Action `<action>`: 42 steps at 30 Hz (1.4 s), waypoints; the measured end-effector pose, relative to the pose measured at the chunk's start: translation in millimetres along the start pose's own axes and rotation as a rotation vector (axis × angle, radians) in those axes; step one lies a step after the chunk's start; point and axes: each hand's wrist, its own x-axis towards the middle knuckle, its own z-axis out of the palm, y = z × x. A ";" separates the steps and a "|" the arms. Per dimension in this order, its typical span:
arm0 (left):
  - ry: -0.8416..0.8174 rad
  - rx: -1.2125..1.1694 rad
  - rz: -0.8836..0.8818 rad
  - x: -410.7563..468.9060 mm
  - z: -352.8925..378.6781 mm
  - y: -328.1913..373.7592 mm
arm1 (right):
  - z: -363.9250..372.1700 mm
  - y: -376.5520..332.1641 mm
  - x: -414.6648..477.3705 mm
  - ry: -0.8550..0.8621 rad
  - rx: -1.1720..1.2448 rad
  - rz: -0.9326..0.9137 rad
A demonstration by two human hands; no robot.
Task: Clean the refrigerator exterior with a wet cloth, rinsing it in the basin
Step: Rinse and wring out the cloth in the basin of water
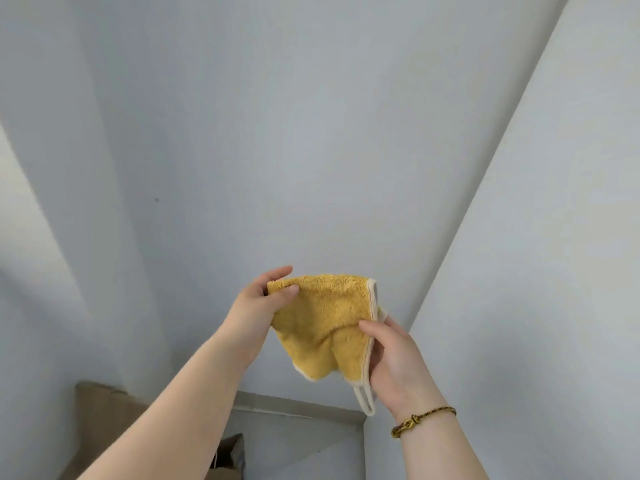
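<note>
We hold yellow cloth mid-frame; looks soft, light, floppy. Left hand pinches corner, right hand pinches trimmed edge.

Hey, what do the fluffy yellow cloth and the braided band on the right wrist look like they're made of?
The fluffy yellow cloth looks like plush microfibre or terry: deep matte pile, cream edging, fabric loop. The braided band seems woven cord, brown and yellow, knotted; its fibre unclear.

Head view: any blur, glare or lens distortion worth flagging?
Head view: light soft and even, no glare; faint shadow bands on the pale surface; its straight edges lean and fan out, wide-angle distortion; cloth, left hand and right hand look sharp, no motion blur.
</note>
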 end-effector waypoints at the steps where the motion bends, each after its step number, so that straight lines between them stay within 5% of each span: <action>1: 0.075 -0.030 -0.025 -14.9 -6.0 -7.0 | 3.0 5.1 -5.3 -0.059 -0.014 0.032; 7: 0.336 -0.178 -0.159 -108.3 -60.2 -43.3 | 50.8 50.5 -38.1 -0.404 -0.096 0.265; 15: 0.891 -0.166 -0.062 -278.4 -122.9 -56.3 | 122.0 125.7 -115.5 -0.768 -0.363 0.486; 29: 1.483 -0.322 -0.009 -635.4 -81.1 -153.2 | 117.0 279.9 -389.9 -1.277 -0.732 0.631; 42: 1.867 -0.539 -0.097 -769.4 -164.9 -210.5 | 182.4 426.4 -530.6 -1.415 -1.004 0.783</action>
